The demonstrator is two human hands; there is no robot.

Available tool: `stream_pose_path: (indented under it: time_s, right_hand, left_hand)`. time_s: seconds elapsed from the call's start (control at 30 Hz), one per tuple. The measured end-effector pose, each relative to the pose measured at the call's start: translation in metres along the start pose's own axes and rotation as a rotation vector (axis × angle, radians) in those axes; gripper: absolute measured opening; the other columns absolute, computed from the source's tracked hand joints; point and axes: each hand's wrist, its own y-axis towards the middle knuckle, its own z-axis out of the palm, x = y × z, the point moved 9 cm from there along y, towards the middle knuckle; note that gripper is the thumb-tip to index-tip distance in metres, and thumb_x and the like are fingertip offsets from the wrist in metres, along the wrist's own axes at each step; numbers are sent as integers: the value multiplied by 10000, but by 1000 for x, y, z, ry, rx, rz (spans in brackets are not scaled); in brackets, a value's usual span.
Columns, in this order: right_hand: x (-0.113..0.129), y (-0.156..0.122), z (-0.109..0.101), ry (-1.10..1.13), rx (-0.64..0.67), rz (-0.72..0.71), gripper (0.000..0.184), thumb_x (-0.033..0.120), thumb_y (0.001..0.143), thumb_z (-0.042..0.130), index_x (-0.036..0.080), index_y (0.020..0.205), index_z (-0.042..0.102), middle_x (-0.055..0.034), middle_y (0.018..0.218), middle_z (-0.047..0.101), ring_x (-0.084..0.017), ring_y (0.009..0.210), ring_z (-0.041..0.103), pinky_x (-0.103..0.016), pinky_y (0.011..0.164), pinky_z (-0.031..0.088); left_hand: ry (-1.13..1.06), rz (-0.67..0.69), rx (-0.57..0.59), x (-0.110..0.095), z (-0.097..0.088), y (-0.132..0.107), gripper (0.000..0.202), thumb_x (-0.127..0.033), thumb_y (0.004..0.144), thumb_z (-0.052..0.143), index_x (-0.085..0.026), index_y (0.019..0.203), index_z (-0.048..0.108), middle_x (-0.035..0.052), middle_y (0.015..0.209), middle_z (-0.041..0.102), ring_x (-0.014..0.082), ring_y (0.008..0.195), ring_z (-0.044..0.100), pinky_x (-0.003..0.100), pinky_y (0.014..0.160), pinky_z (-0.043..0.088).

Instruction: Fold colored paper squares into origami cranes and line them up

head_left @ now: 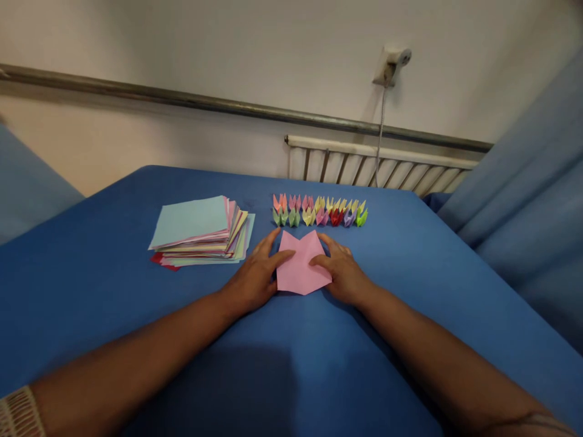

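A pink sheet of paper is held between both hands over the blue table, bent along its middle so that its upper edge dips in a V. My left hand grips its left side, thumb on the front face and fingers behind. On the right side, my right hand holds it the same way, thumb on top. Just beyond the paper stand two rows of small folded paper cranes in pink, yellow, green, red and purple. The fingers behind the sheet are partly hidden.
Left of my hands lies a thick stack of coloured paper, light blue on top. The blue table reaches the wall, where a metal rail, a radiator and a socket with a plugged cord are. Blue curtains hang at the right.
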Motion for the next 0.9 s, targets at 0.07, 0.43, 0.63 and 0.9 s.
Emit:
stream_pose_path:
  time_s: [0.07, 0.43, 0.63, 0.9]
  right_hand:
    - [-6, 0, 3, 36, -5, 11, 311, 173, 728, 682, 267, 1024, 672, -76, 1526, 259, -312, 1348, 328, -527, 1025, 303]
    - [-36, 3, -4, 195, -168, 88, 146, 301, 816, 646, 252, 939, 708, -67, 1340, 516, -247, 1273, 437, -476, 1027, 348]
    - [-54, 9, 7, 150, -156, 285, 251, 381, 802, 660, 195, 640, 618, -60, 913, 656, -196, 873, 593, -369, 841, 459]
    - [0, 3, 1, -187, -111, 138, 524, 277, 868, 566, 160, 1360, 430, -144, 1491, 340, -299, 1379, 278, -507, 1089, 261]
  left_hand:
    - [62, 31, -16, -2, -2, 0, 549, -154, 749, 654, -268, 1277, 549, 87, 1560, 177, 365, 1424, 166, 572, 1101, 285]
    - [-37, -45, 43, 18, 6, 5, 216, -308, 881, 541, -223, 969, 720, 62, 1409, 485, 293, 1383, 292, 533, 1109, 294]
    - [-11, -185, 42, 36, 11, 7, 362, -421, 874, 516, -157, 679, 669, 85, 1313, 576, 296, 1324, 383, 510, 1092, 331]
    - [233, -252, -76, 33, 2, 4, 607, -389, 791, 616, -119, 1311, 457, 168, 1465, 388, 321, 1374, 310, 495, 1107, 304]
